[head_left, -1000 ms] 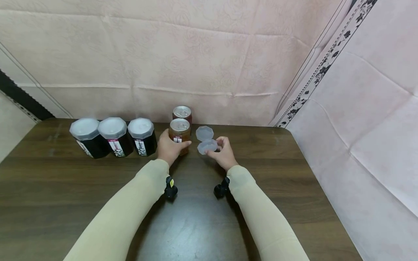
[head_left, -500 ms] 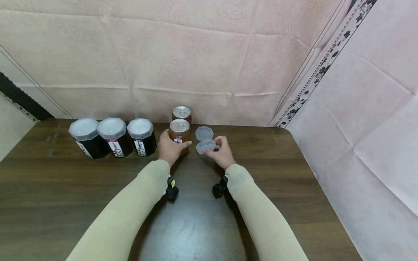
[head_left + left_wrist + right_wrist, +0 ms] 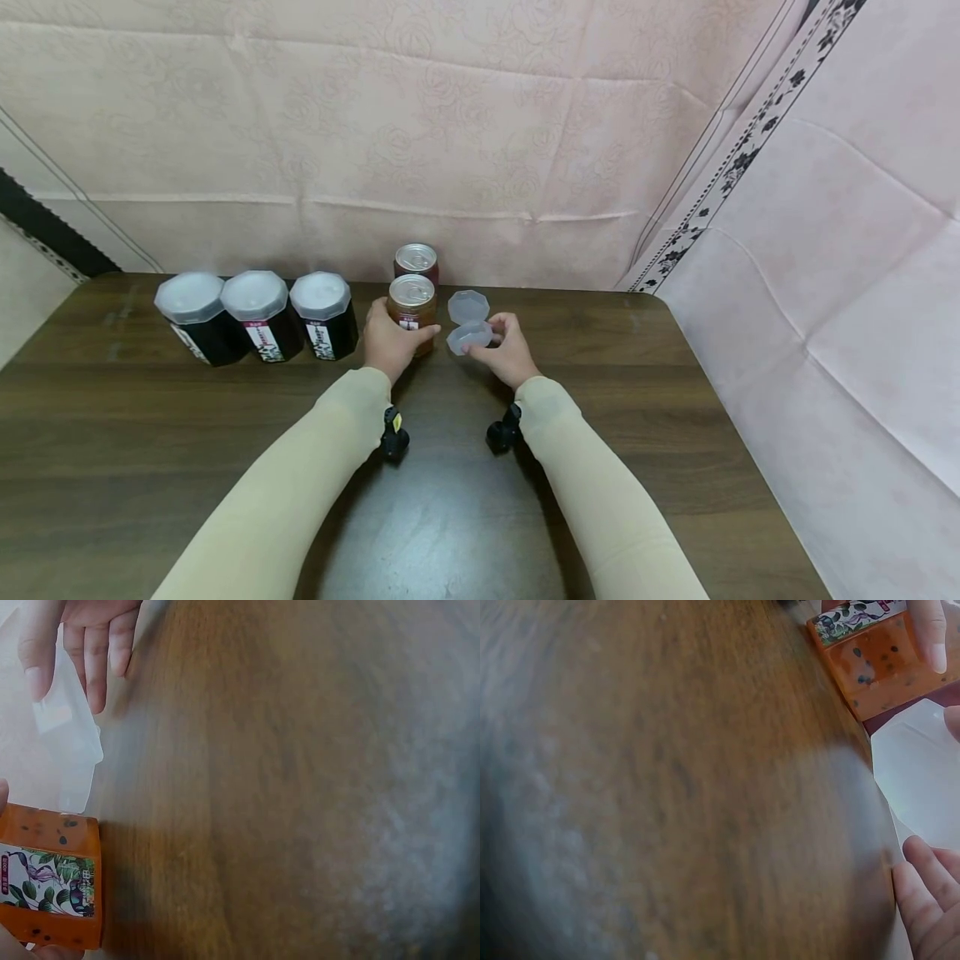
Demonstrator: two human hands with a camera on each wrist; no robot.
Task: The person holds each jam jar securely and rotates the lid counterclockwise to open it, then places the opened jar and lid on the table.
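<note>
My left hand [image 3: 390, 340] grips an amber jar [image 3: 412, 307] with a silver pull-tab top, standing on the dark wooden table [image 3: 150, 433]. The jar [image 3: 49, 885] shows an orange body with a floral label in the left wrist view. My right hand [image 3: 504, 343] pinches a translucent plastic lid [image 3: 468, 337] just right of the jar, a little above the table. The same lid [image 3: 922, 780] fills the right of the right wrist view beside the jar [image 3: 874, 656]. A second translucent lid [image 3: 468, 306] lies behind it.
A second amber jar [image 3: 416, 260] stands behind the held one. Three dark jars with white lids [image 3: 257, 313] stand in a row to the left. Pink cloth [image 3: 450, 125] hangs behind the table and on the right.
My right hand has brought the translucent lid slightly left, closer to the jar. The left hand and the jar have stayed in place.
</note>
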